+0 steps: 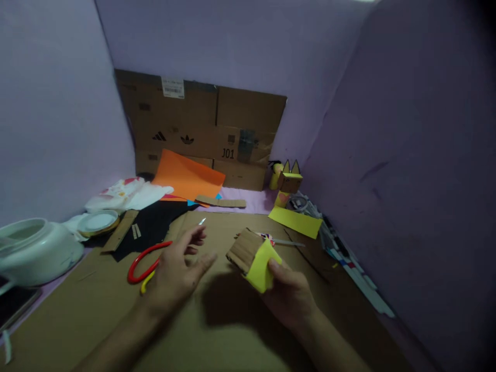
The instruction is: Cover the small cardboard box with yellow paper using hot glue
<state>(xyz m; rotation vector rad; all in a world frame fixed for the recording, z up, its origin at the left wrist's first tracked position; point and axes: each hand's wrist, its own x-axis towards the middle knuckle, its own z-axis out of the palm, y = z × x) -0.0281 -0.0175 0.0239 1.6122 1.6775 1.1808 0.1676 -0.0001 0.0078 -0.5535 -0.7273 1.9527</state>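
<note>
1. The clock here has its centre at the small cardboard box (243, 251), and 12 o'clock is away from the person; at 4 o'clock the right hand (290, 293) is closed around its near end, with the thumb pressing on the yellow paper (260, 271)
2. This paper lies on the side of the box toward 4 o'clock; whether it is glued there, I cannot tell
3. The left hand (180, 271), at about 9 o'clock and apart from the box, has its fingers half curled and the thumb well separated; it seems to hold nothing, but it is blurred
4. To work well, I think the right thumb should press flat and gently, because the cardboard may bend, and the left fingers could support the bare side
5. The red-handled scissors (134, 272) lie at 9 o'clock, partly behind the left hand, so they could obstruct it; whether they touch, I cannot tell
6. A metal blade (289, 242) lies at 3 o'clock, just behind the box, so care is advisable there
7. Farther, a yellow strip (297, 222) is at 2 o'clock, a white pot (58, 253) at 9 and an orange sheet (189, 175) between 10 and 11
8. Farthest, at 11 o'clock, a big flattened carton (197, 119) leans on the wall
</note>
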